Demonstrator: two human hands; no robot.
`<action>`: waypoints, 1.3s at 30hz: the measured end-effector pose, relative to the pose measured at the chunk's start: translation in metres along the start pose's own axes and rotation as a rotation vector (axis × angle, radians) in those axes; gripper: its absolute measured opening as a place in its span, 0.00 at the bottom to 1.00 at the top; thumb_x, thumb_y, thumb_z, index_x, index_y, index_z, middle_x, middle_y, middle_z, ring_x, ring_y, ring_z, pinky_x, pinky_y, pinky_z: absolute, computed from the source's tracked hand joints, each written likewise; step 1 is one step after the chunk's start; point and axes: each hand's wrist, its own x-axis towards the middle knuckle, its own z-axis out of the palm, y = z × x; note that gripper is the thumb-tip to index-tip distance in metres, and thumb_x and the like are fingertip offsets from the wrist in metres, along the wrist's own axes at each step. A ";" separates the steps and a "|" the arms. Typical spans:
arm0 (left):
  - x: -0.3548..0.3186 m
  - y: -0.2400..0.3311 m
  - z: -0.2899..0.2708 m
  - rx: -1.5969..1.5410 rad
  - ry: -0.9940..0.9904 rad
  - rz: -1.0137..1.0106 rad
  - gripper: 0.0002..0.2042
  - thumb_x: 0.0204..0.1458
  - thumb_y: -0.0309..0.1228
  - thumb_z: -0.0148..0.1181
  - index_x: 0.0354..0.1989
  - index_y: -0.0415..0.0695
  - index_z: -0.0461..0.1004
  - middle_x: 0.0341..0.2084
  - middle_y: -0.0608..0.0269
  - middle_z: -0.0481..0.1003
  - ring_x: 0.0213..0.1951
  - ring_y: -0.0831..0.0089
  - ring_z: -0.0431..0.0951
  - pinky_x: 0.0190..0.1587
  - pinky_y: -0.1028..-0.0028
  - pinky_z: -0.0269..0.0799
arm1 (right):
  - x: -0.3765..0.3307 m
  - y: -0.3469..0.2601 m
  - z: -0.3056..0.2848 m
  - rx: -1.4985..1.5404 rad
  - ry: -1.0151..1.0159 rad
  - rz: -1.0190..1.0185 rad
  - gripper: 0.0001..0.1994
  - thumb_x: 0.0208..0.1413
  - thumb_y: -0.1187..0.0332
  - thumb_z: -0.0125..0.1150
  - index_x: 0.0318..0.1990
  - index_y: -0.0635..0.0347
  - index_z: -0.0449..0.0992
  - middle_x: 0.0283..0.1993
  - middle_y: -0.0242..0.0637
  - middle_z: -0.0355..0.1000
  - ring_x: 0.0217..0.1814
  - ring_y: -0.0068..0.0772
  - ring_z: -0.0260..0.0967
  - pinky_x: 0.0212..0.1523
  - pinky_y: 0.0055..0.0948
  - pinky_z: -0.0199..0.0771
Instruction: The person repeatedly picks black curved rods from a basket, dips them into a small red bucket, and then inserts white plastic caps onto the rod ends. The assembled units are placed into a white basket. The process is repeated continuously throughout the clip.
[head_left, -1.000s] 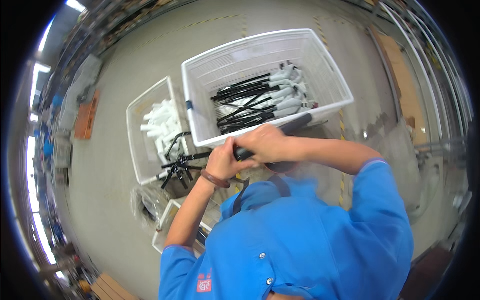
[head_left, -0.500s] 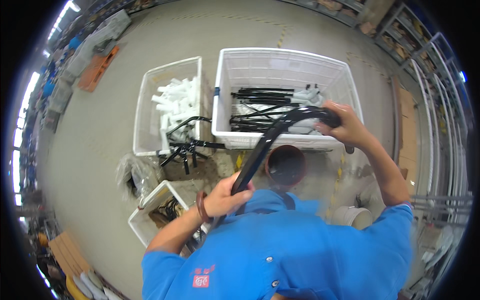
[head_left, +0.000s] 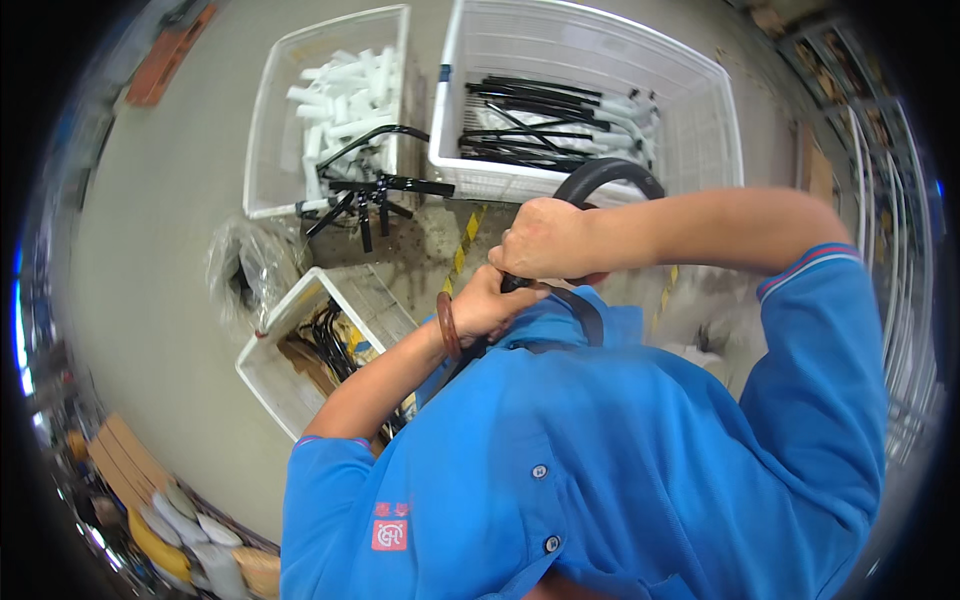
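Note:
A black curved tube (head_left: 612, 172) stands in front of my body, its bend arching up above my hands and its lower end slanting down past my waist. My right hand (head_left: 548, 240) is closed in a fist around the tube, with the forearm crossing in front of it. Just below, my left hand (head_left: 487, 305) wraps the same tube, thumb laid along it. The two hands almost touch. Part of the tube is hidden behind my hands and right forearm.
A large white crate (head_left: 735, 110) holds black tubes (head_left: 535, 120) with pale wrapped ends. Left of it, another white crate (head_left: 262, 140) holds short white pieces (head_left: 350, 95); black tube parts (head_left: 372, 200) stick out over its corner. Nearby are clear plastic wrap (head_left: 255, 270) and a lower white crate (head_left: 270, 375).
My right hand has left the far curved end and moved left and down along the tube, close to my left hand. The tube is more upright, and the view has shifted nearer my body.

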 end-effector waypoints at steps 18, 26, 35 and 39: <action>-0.046 -0.039 -0.155 -0.584 0.609 0.205 0.08 0.61 0.33 0.57 0.41 0.43 0.68 0.12 0.75 0.61 0.10 0.86 0.59 0.12 0.80 0.54 | 0.225 0.137 -0.018 -0.070 0.951 -0.322 0.25 0.42 0.67 0.67 0.52 0.52 0.71 0.51 0.35 0.68 0.57 0.35 0.65 0.61 0.35 0.60; -0.116 -0.143 -0.303 -0.884 0.987 0.130 0.20 0.62 0.51 0.53 0.39 0.44 0.67 0.13 0.71 0.61 0.09 0.82 0.57 0.12 0.78 0.53 | 0.346 0.217 0.137 0.829 0.440 0.795 0.28 0.51 0.63 0.64 0.60 0.61 0.68 0.55 0.48 0.69 0.59 0.52 0.66 0.58 0.42 0.67; -0.149 -0.181 -0.374 -0.934 1.071 0.108 0.17 0.66 0.46 0.48 0.37 0.43 0.68 0.11 0.70 0.60 0.09 0.80 0.58 0.11 0.76 0.55 | 0.516 0.288 0.319 1.372 -0.003 1.311 0.29 0.53 0.54 0.62 0.49 0.77 0.74 0.46 0.65 0.75 0.50 0.58 0.75 0.49 0.42 0.74; -0.143 -0.199 -0.370 -1.043 1.083 0.131 0.13 0.64 0.42 0.52 0.38 0.45 0.68 0.11 0.70 0.61 0.09 0.80 0.59 0.12 0.77 0.53 | 0.550 0.283 0.333 1.564 0.207 1.417 0.18 0.57 0.63 0.61 0.43 0.75 0.75 0.36 0.50 0.77 0.34 0.45 0.75 0.33 0.41 0.75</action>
